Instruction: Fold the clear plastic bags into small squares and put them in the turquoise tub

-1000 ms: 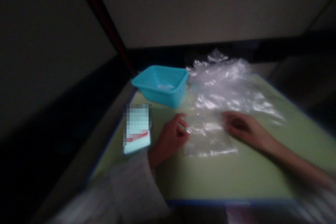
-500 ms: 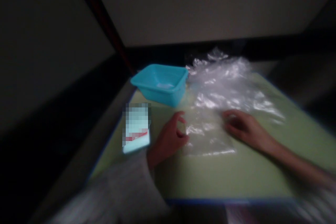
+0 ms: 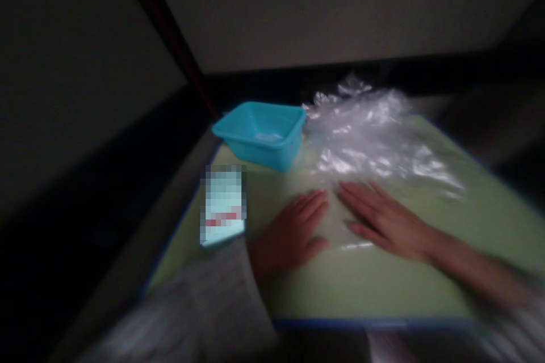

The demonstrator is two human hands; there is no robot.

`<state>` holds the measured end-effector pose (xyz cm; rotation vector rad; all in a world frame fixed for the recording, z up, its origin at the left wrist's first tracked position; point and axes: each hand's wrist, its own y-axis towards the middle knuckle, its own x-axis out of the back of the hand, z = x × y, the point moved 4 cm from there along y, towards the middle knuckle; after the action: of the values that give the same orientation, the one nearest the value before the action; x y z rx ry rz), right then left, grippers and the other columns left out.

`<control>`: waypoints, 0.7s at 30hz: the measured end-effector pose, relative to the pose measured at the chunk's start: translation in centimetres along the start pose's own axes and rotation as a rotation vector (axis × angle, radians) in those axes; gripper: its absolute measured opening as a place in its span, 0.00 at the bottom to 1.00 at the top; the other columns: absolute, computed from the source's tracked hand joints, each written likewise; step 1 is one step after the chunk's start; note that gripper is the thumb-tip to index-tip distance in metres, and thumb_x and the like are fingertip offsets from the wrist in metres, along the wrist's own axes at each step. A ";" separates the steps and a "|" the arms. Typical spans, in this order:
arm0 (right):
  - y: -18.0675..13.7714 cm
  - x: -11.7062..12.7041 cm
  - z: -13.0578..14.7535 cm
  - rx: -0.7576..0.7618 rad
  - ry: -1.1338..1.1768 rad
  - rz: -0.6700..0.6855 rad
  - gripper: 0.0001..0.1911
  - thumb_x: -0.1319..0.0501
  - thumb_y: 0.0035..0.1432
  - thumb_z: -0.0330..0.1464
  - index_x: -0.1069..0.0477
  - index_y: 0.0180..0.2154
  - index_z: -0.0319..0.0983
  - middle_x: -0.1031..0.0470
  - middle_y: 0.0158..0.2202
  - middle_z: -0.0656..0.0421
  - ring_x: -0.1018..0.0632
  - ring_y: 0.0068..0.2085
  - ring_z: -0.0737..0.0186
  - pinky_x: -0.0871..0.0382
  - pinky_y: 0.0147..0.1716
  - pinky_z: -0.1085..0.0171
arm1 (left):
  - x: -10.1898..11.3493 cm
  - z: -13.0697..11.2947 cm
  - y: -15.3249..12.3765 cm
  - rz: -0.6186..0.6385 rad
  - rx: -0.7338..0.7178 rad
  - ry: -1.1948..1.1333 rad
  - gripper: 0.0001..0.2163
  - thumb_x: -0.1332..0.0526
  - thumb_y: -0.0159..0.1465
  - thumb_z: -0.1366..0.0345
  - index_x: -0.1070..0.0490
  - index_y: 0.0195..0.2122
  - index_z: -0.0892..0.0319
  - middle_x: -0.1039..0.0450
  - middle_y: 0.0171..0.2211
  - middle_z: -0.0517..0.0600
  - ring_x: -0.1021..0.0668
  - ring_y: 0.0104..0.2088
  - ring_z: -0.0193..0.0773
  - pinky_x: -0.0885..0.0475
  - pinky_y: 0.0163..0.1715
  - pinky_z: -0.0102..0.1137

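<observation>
A clear plastic bag lies flat on the pale green table. My left hand rests palm down on the bag's left side, fingers stretched out and together. My right hand lies flat on its right side, fingers spread and pointing left. Both hands cover most of the bag and hold nothing. Just behind them is a heap of clear plastic bags.
A turquoise plastic tub stands at the table's far left corner, beside the heap. A phone with a lit screen lies near the left edge. The table's blue edge runs along the front. The surroundings are dark.
Both hands went from curled fingers pinching the bag's edges to lying flat on it. They moved closer together over the bag's middle.
</observation>
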<state>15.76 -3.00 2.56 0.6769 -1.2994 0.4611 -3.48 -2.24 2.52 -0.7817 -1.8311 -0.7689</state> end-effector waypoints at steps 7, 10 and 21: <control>-0.4 -0.6 0.4 0.057 -0.006 0.056 0.37 0.52 0.65 0.45 0.66 0.66 0.37 0.56 0.67 0.48 0.48 0.65 0.51 0.55 0.62 0.45 | -0.1 0.0 0.1 0.105 -0.029 0.035 0.31 0.44 0.63 0.55 0.52 0.63 0.66 0.55 0.66 0.62 0.52 0.66 0.45 0.53 0.64 0.42; -0.6 -0.8 0.5 0.064 -0.013 0.065 0.38 0.52 0.65 0.45 0.68 0.66 0.36 0.58 0.67 0.47 0.50 0.66 0.51 0.56 0.62 0.45 | -0.3 0.1 0.0 0.120 -0.035 0.046 0.33 0.45 0.63 0.53 0.52 0.63 0.66 0.55 0.66 0.62 0.52 0.66 0.45 0.53 0.64 0.42; -1.6 -1.0 -0.1 0.036 -0.031 0.064 0.43 0.51 0.63 0.49 0.72 0.66 0.37 0.60 0.67 0.47 0.50 0.65 0.48 0.56 0.62 0.43 | -0.2 0.4 -0.2 0.165 -0.024 0.053 0.36 0.43 0.61 0.47 0.53 0.64 0.62 0.59 0.67 0.61 0.53 0.66 0.49 0.56 0.64 0.45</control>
<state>16.64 -4.01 1.24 0.6757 -1.3477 0.5290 -3.81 -2.06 2.18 -0.9070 -1.6892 -0.6995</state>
